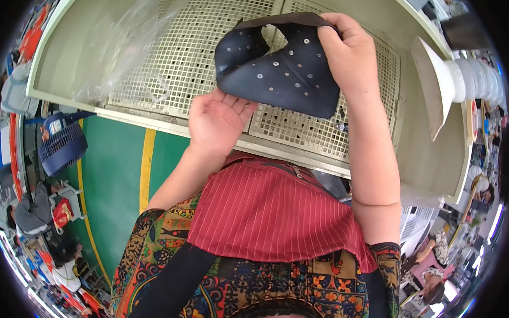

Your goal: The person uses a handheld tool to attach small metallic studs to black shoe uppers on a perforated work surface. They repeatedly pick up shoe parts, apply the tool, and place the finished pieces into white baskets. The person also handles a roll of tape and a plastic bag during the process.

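Observation:
A dark, flexible sheet (294, 76) studded with small round metal pieces is held over a pale perforated tray surface. It has an oval cut-out near its upper left and looks folded or curled there. My right hand (350, 53) is closed on its upper right edge, thumb on the near face and fingers around the back. My left hand (219, 121) is palm up below the lower left edge, its fingers stretched out and their tips partly hidden under the sheet.
The cream tray (149, 121) has raised walls around its grid bottom. Clear plastic film (124, 48) lies on its left side. At right are a pale funnel-like hood (433, 87) and a ribbed translucent hose (476, 81). A blue fan (63, 147) stands left of the tray.

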Motion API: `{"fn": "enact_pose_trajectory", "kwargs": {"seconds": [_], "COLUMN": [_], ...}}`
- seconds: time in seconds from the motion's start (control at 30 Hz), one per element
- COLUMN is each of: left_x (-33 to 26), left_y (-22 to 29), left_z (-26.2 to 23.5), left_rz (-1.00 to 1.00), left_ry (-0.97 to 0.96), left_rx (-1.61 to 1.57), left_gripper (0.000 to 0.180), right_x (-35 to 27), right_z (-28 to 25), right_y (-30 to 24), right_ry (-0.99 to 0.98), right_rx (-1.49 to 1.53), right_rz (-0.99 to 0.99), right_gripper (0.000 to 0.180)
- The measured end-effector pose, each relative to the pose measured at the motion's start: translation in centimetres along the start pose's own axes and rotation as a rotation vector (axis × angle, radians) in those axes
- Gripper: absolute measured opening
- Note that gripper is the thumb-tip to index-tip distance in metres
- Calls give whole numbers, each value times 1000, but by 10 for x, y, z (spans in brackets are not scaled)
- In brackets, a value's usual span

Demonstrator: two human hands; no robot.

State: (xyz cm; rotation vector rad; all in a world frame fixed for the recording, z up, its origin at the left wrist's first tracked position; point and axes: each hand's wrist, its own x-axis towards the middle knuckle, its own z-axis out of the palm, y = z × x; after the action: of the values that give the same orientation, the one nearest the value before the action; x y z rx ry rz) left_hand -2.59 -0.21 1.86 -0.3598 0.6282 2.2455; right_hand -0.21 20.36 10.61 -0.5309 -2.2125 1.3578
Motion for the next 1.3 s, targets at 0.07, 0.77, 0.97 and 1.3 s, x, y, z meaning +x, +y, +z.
{"fn": "enact_pose_trajectory", "kwargs": {"seconds": [0.07,0.77,0.97,1.3], "left_x": [-4,136,147,144], "left_y": [7,3,-9,-24], "left_z": [6,89,104,134], "left_rz": [-17,491,281,161], "left_ry": [-11,-512,-466,-424], "left_rx": [51,1729,1564,1704], "left_gripper": [48,43,44,30], "right_x": [-1,-73,-103,-185], "right_z": [1,24,-49,-158], "right_y": [8,148,138,160], "right_ry": [7,-2,-91,35], "right_rx": [12,1119,209,-574], "right_rz": [-13,1033,609,635], "right_gripper": [24,26,27,36]}}
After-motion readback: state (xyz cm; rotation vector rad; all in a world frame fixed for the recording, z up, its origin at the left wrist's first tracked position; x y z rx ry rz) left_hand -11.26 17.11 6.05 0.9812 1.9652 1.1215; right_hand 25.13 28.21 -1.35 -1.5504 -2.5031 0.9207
